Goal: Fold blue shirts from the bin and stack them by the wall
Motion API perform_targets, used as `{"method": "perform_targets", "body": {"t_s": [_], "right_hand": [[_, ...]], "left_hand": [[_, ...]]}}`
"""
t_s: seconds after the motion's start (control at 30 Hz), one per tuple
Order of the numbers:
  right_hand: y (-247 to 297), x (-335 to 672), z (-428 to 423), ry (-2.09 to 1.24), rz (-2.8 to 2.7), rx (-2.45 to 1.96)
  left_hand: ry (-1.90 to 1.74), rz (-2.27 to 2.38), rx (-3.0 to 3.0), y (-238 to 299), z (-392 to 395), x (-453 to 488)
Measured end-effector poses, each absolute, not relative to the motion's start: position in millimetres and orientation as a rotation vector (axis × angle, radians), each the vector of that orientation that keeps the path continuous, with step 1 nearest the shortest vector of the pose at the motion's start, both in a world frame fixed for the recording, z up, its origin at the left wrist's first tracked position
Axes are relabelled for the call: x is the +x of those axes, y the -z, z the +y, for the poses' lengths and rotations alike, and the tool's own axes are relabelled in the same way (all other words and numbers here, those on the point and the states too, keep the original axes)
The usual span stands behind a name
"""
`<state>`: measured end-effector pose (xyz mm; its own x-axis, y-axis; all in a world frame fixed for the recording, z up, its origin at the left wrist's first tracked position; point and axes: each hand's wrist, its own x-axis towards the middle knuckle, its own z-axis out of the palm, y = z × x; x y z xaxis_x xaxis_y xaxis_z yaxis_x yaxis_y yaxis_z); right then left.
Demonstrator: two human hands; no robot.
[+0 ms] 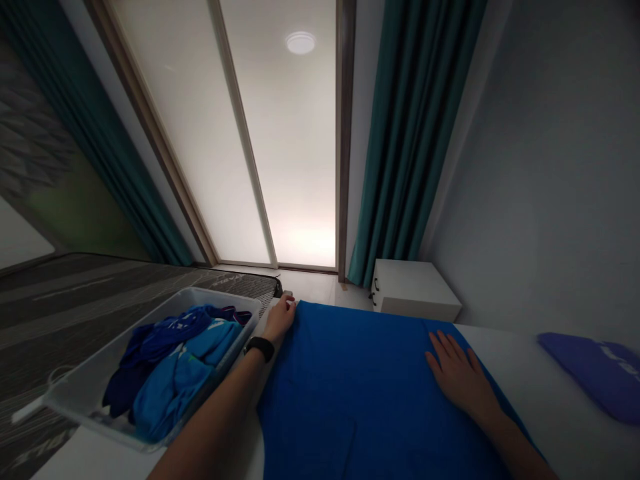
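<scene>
A blue piece of cloth [370,380], probably a garment, lies spread flat over the white table in front of me. At its far left corner is my left hand [281,319], with a black band on the wrist. The fingers there are curled together at the cloth's edge and appear to pinch it; the fingertips are partly hidden. My right hand [457,373] rests palm down near the right edge of the cloth, its fingers stretched out and spread.
A clear plastic bin [80,400] holding crumpled blue clothes [185,360] stands left of the cloth. A folded purple garment [595,373] lies on the white table [505,350] at right. Beyond are a white drawer cabinet [420,283], a dark patterned mattress [115,280] and sliding doors [300,167].
</scene>
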<state>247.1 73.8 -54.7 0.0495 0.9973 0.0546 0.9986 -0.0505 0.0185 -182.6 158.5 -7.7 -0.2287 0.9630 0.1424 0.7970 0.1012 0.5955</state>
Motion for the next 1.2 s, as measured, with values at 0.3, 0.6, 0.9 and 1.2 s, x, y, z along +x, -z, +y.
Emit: {"method": "perform_targets", "body": {"t_s": [0.3,0.6,0.9,1.2], "right_hand": [[57.2,248.7,75.0,0.081,-2.137,-2.251],[53.3,246.7,73.9,0.056,-2.145,-2.280],[57.3,248.7,74.2,0.078,-2.136,-2.241],[62.4,250.5,74.8,0.139,-2.134,-2.208]], "left_hand": [[-0.825,2.034,1.854,-1.4,137.6,-177.2],[-0.607,2.200,1.817,-4.1,142.8,-181.5],[-0.513,2.104,1.722,-11.6,192.3,-173.4],[-0.719,1.981,1.700,-2.6,198.8,-170.1]]}}
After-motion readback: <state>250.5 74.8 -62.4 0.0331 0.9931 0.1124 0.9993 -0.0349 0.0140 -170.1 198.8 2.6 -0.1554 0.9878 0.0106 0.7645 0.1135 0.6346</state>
